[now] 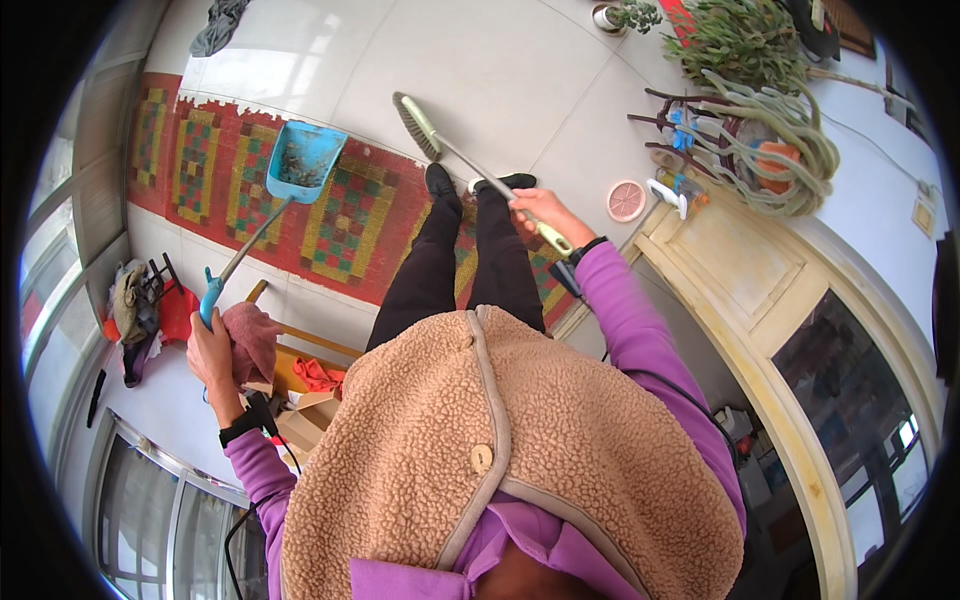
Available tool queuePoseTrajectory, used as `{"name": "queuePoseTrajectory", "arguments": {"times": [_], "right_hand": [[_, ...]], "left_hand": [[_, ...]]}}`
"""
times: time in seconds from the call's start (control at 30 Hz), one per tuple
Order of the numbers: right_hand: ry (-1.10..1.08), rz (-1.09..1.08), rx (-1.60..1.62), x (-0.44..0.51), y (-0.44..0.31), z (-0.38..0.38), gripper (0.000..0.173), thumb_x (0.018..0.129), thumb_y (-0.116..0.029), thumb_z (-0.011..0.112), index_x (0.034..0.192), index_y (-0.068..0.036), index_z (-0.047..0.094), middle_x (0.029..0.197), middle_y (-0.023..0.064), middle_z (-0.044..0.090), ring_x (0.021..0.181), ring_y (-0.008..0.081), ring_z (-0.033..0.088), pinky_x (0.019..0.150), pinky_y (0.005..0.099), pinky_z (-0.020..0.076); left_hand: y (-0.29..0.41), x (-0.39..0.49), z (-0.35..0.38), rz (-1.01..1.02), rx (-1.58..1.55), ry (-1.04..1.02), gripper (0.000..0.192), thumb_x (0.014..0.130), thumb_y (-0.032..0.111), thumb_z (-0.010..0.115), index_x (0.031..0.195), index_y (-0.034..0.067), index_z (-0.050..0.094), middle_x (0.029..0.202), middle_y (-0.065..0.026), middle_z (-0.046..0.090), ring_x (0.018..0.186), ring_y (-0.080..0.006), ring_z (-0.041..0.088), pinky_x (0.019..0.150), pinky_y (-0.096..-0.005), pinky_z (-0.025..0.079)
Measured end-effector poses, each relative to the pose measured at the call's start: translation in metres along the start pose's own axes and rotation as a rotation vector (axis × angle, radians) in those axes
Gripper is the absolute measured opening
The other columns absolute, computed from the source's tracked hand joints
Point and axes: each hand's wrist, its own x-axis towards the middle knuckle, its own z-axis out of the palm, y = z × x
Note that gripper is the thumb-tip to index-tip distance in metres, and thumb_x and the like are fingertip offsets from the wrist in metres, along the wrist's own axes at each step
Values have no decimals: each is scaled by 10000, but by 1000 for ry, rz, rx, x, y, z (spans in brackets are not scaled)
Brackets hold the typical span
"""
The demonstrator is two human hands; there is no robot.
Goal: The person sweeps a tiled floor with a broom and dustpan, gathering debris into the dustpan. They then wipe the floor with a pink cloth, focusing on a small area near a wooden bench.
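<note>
My left hand grips the blue handle of a long-handled dustpan. Its blue pan holds dark dirt and lies over the patterned red rug. In my right hand is the metal shaft of a broom, just above its pale green grip end. The broom's bristled head is over the pale tiled floor, past the far edge of the rug and ahead of my black shoes. Whether the bristles touch the tiles I cannot tell.
Potted plants and a cactus with long drooping stems stand at the right. Near them are a pink round drain-like disc, a spray bottle and a cream door. A grey cloth lies at the far left. Cardboard boxes are beside me.
</note>
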Motion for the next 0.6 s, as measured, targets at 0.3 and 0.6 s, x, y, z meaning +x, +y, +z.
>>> {"name": "queuePoseTrajectory", "arguments": {"times": [0.3, 0.6], "right_hand": [[184, -72, -177, -30, -62, -85, 478, 871, -121, 652, 1312, 18, 530, 654, 13, 550, 440, 94, 470, 412, 249, 374], [228, -122, -26, -61, -77, -86, 516, 884, -132, 641, 1367, -31, 489, 668, 1, 549, 451, 70, 467, 411, 218, 370]], "left_hand": [[13, 12, 14, 98, -36, 29, 367, 930, 431, 510, 971, 68, 538, 819, -247, 655, 784, -465, 623, 662, -552, 470], [61, 20, 7, 219, -83, -24, 359, 939, 422, 499, 970, 69, 556, 822, -254, 654, 775, -463, 625, 646, -555, 473]]}}
